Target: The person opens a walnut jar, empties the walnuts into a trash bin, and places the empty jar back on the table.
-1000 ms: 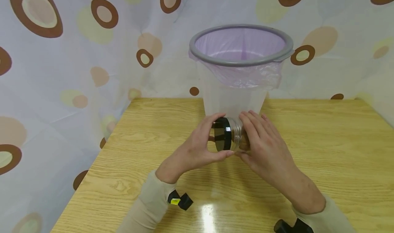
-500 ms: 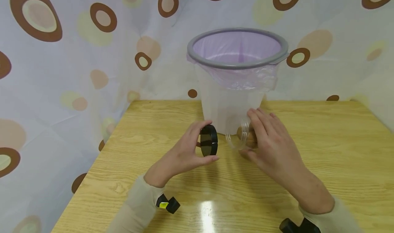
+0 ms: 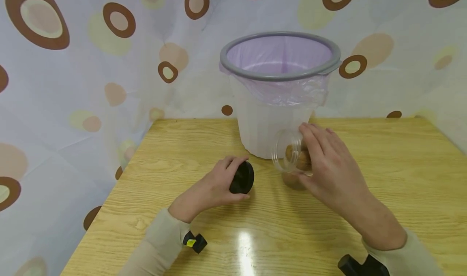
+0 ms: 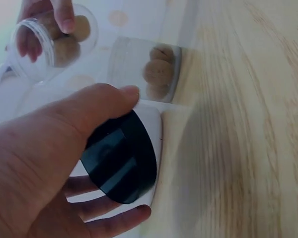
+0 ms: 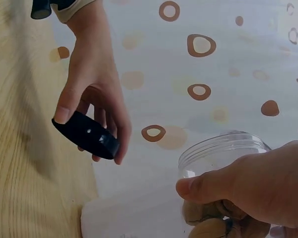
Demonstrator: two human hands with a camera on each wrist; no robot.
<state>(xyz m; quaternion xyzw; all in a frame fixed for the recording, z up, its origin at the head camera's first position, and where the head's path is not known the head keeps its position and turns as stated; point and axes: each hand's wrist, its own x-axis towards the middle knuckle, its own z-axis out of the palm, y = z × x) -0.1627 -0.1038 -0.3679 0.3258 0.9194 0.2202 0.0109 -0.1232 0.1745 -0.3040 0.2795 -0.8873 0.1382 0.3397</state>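
Note:
In the head view, my left hand (image 3: pixel 215 189) holds a round black lid (image 3: pixel 243 178) by its rim, thumb on the near side, above the table. Apart from it, my right hand (image 3: pixel 330 162) grips a clear jar (image 3: pixel 296 146) lying on its side in the air, its open mouth turned left. Several brown round things, which look like walnuts (image 3: pixel 303 160), sit inside the jar. The right wrist view shows the threaded jar neck (image 5: pixel 223 148) and my thumb across the jar wall. In the left wrist view the lid (image 4: pixel 121 158) faces the camera.
Behind the jar stands a white bin (image 3: pixel 262 126) with a grey rim and a thin purple liner. The wooden table (image 3: pixel 182 154) lies beneath both hands. A patterned cloth (image 3: pixel 120 73) hangs at the back and sides. A faint second jar-like shape (image 4: pixel 144 69) shows in the left wrist view.
The lid has come off the jar and moved left and down with my left hand, turning its face. My right hand has moved right with the jar, and its mouth now shows.

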